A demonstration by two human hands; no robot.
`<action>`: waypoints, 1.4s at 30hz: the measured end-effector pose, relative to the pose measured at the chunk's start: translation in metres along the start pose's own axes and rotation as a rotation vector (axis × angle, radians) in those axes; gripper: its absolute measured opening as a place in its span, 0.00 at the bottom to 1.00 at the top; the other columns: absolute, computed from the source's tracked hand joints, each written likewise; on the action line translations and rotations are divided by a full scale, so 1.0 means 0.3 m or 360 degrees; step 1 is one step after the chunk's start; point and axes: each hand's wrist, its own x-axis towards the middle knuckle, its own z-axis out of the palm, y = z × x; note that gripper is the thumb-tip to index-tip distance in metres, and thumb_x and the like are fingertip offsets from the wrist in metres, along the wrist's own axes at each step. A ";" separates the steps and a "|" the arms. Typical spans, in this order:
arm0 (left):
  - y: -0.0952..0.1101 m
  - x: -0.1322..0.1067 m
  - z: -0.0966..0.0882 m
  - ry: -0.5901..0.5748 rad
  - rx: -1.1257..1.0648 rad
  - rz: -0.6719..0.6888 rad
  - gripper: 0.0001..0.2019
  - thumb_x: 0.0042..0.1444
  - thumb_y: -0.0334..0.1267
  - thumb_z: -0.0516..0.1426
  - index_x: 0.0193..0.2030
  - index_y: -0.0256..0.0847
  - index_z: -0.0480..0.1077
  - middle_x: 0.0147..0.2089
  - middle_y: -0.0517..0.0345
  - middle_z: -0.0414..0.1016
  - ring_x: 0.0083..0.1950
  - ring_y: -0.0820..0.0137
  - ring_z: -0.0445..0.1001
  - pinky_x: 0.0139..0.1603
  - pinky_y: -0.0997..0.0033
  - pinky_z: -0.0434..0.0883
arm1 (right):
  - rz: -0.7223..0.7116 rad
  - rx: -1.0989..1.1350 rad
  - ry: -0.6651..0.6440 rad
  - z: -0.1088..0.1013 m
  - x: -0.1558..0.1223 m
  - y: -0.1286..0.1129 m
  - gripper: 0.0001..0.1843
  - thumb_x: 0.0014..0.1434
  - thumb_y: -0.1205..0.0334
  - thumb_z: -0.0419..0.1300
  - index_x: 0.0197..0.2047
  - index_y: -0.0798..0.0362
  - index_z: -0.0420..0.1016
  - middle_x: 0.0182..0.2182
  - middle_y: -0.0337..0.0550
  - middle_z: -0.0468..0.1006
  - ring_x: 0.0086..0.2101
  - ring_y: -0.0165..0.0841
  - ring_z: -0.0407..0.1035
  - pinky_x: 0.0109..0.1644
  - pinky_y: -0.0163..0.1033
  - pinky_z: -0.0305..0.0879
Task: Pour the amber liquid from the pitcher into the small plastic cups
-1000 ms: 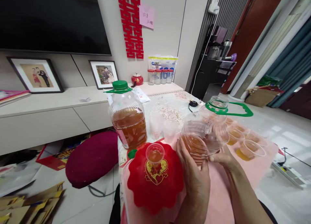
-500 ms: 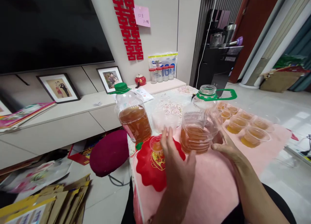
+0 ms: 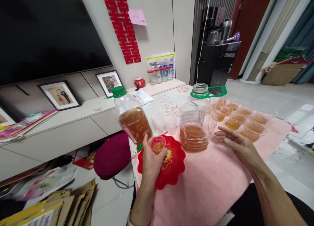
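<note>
My left hand has its thumb and fingers around a small clear plastic cup of amber liquid, over a red scalloped plate with gold print. Fingers spread and holding nothing, my right hand hovers to the right of an uncapped clear plastic jug. That jug has a green handle ring and is partly filled with amber liquid. Behind my left hand stands a second jug, fuller and closed with a green cap. Clear empty-looking plastic cups stand between the jugs.
Several plastic cups of amber liquid stand on the right of the pink cloth. A maroon stool is left of the table. Framed photos and red-lidded jars line the low cabinet behind.
My right hand has let go of the open jug and moved off to its right. My left hand has gone from reaching over the plate to gripping the small cup.
</note>
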 end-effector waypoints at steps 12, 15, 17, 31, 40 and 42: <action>0.060 -0.031 0.010 -0.0011 -0.0153 0.0044 0.55 0.45 0.42 0.68 0.76 0.39 0.44 0.68 0.42 0.68 0.70 0.58 0.69 0.73 0.51 0.69 | 0.0037 -0.0103 -0.0311 -0.001 -0.039 -0.040 0.18 0.60 0.44 0.76 0.40 0.51 0.84 0.34 0.43 0.80 0.36 0.32 0.75 0.41 0.32 0.73; 0.106 -0.069 0.014 -0.0087 -0.0211 0.0029 0.55 0.44 0.45 0.68 0.76 0.39 0.44 0.66 0.42 0.68 0.69 0.57 0.70 0.70 0.53 0.71 | 0.0057 -0.0094 -0.0553 0.035 -0.056 -0.061 0.18 0.65 0.45 0.72 0.39 0.52 0.82 0.32 0.43 0.79 0.35 0.32 0.73 0.41 0.34 0.70; 0.134 -0.099 0.021 -0.0164 -0.0252 -0.0021 0.57 0.43 0.45 0.69 0.77 0.39 0.44 0.65 0.42 0.68 0.69 0.56 0.69 0.69 0.53 0.72 | 0.0080 -0.0063 -0.0688 0.067 -0.071 -0.071 0.17 0.68 0.46 0.70 0.39 0.53 0.81 0.31 0.43 0.79 0.35 0.31 0.73 0.41 0.34 0.69; 0.216 -0.315 0.123 -0.0895 -0.0346 -0.0289 0.50 0.46 0.45 0.69 0.71 0.44 0.47 0.67 0.48 0.67 0.69 0.61 0.68 0.71 0.59 0.65 | 0.0184 0.0296 -0.1065 0.167 -0.138 -0.077 0.18 0.71 0.48 0.67 0.40 0.56 0.75 0.31 0.36 0.78 0.32 0.30 0.74 0.41 0.38 0.73; 0.178 -0.352 0.200 -0.0908 -0.0250 -0.0234 0.47 0.48 0.49 0.67 0.70 0.42 0.50 0.70 0.43 0.63 0.71 0.57 0.66 0.75 0.46 0.61 | 0.0339 0.0374 -0.1143 0.142 -0.155 -0.054 0.20 0.67 0.48 0.71 0.37 0.56 0.75 0.27 0.34 0.77 0.26 0.27 0.72 0.33 0.33 0.69; 0.166 -0.360 0.217 -0.0897 -0.0298 -0.0236 0.47 0.47 0.49 0.67 0.71 0.43 0.51 0.68 0.44 0.65 0.69 0.57 0.68 0.73 0.48 0.64 | 0.0369 0.0387 -0.1101 0.136 -0.158 -0.050 0.19 0.66 0.48 0.72 0.37 0.56 0.75 0.26 0.33 0.76 0.24 0.26 0.70 0.31 0.33 0.68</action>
